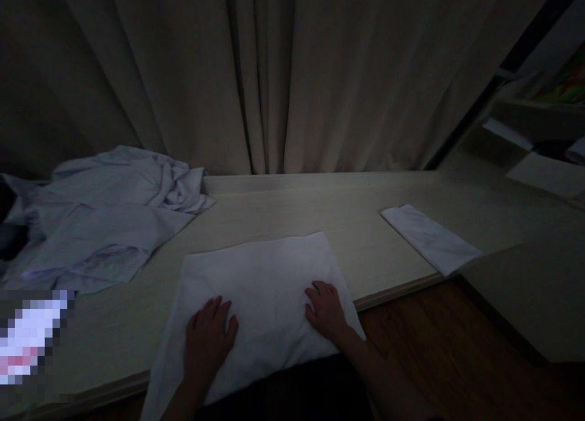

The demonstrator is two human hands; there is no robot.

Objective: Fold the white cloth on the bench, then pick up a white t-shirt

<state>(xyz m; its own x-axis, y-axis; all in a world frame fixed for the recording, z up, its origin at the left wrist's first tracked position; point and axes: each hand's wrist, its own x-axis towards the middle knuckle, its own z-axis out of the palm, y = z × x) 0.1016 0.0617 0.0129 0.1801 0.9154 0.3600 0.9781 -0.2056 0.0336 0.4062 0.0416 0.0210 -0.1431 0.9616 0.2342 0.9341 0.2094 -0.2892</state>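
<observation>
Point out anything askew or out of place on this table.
The crumpled pale cloth heap lies unfolded at far left. The flat white cloth under both hands overhangs the table's near edge. The small folded white cloth lies neatly.

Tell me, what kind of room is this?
Probably a room at home, maybe a bedroom. A long curtain hangs behind a pale wooden table, a heap of crumpled clothes lies on it, and both hands press on a flat white cloth.
</observation>
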